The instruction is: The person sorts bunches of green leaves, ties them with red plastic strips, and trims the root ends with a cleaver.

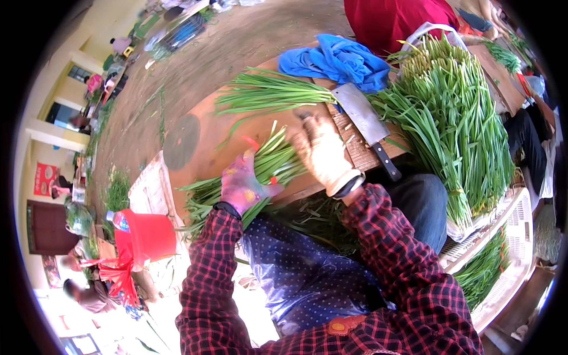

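Note:
My left hand [241,184], in a patterned purple-pink glove, is closed around a bundle of garlic chives [283,155] at the near edge of the round wooden table [204,121]. Bits of red tie [251,142] show on that bundle. My right hand [322,151], in a pale glove, is at the bundle's right end with fingers stretched out and somewhat blurred. Whether it touches the stalks is unclear. Beyond it lies a loose bunch of chives [275,92]. A cleaver [362,113] with a black handle rests on a wooden board [349,137].
A blue cloth [337,62] lies at the table's far side. To the right, a large heap of chives [449,124] stands above a white plastic basket [522,236]. A red bucket [152,238] with red strips [121,284] is at left. Other people sit in the background.

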The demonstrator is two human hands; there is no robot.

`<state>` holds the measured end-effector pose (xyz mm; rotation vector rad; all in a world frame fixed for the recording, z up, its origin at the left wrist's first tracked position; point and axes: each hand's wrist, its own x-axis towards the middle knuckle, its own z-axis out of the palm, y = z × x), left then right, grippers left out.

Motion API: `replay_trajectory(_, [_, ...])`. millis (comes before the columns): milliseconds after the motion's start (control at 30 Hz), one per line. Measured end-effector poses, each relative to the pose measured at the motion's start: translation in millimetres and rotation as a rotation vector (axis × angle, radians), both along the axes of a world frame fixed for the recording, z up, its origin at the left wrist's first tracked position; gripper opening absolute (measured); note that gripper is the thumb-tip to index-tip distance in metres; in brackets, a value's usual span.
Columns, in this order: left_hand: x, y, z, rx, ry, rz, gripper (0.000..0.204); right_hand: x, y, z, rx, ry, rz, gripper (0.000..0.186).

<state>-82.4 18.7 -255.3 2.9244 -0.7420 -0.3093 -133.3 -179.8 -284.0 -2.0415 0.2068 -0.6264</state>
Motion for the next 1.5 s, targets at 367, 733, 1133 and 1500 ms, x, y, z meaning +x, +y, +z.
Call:
replay_trajectory(367, [2,8,-11,0.017,-0.103,-0.096,0.099,1,25,12,-0.302,-0.118,-0.079,0.042])
replay_trajectory(733, [-29,-10,-36,0.226,-0.387,0.016,0.096,25,43,22,-0.795,0.046,0.177,0.031])
replay_trajectory(1133, [-21,-14,-20,0.146,-0.093,-0.089,0.104,-11,44,23,-1.032,-0.115,0.308,0.018])
replay_trajectory(1500, [-11,-7,-9,-0.094,-0.062,-0.143,0.083,-78,33,29,-0.381,0.501,0.309,0.025])
